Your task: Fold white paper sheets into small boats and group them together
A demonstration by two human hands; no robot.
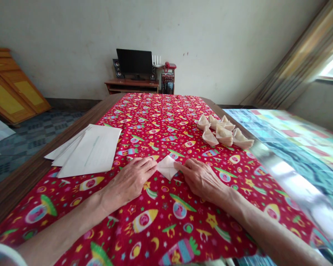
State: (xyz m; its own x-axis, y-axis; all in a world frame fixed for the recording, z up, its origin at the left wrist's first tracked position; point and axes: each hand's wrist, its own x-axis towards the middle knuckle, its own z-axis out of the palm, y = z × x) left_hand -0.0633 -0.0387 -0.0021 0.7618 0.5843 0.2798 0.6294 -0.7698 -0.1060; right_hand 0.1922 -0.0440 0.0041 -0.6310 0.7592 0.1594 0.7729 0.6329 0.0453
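A small piece of white paper (168, 168), folded into a diamond with crease lines across it, lies flat on the red patterned cloth (155, 236). At its left corner, my left hand (138, 173) has its fingers together, gripping the paper's edge. My right hand (201, 179) holds the opposite corner, index finger pressed on it and the other fingers curled under. Thumbs and undersides of both hands are mostly hidden. Beyond my right hand stands a group of several folded paper boats (224, 135). Flat white sheets (91, 151) lie fanned in a stack to the left.
The cloth covers a brown wooden table (80, 120) whose edges show on both sides. A monitor (134, 62) and a red telephone (169, 65) stand by the far wall. A wooden cabinet (19, 88) is at left, a bed with a patterned cover (302, 147) at right.
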